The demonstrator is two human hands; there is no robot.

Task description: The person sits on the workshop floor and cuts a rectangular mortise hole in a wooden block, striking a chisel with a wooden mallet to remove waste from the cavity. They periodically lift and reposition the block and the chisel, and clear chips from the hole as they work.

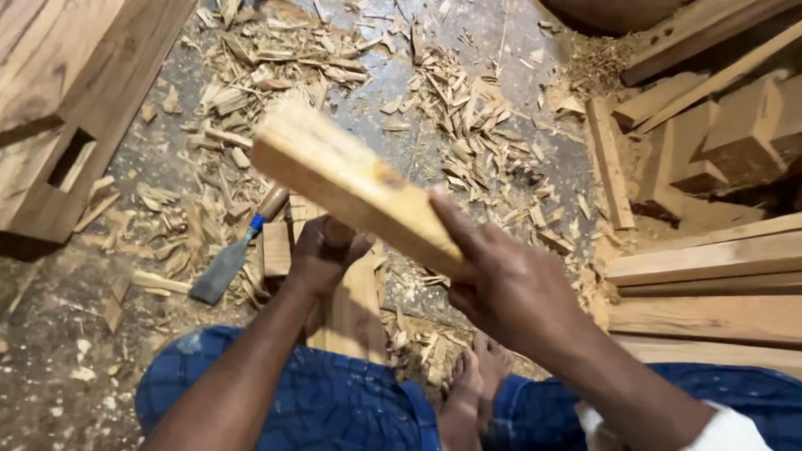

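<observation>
Left hand (322, 255) fisted low, arm extended; right hand (510, 288) raised, fingers curled, thumb pointing up-left

The pale wooden block (355, 184) is a long, flat-sided piece, blurred, raised above the floor and tilted, its far end pointing to 10 o'clock. Under it stands an upright wooden piece (355, 313), light brown, between the knees, at 6 o'clock from the block.
</observation>
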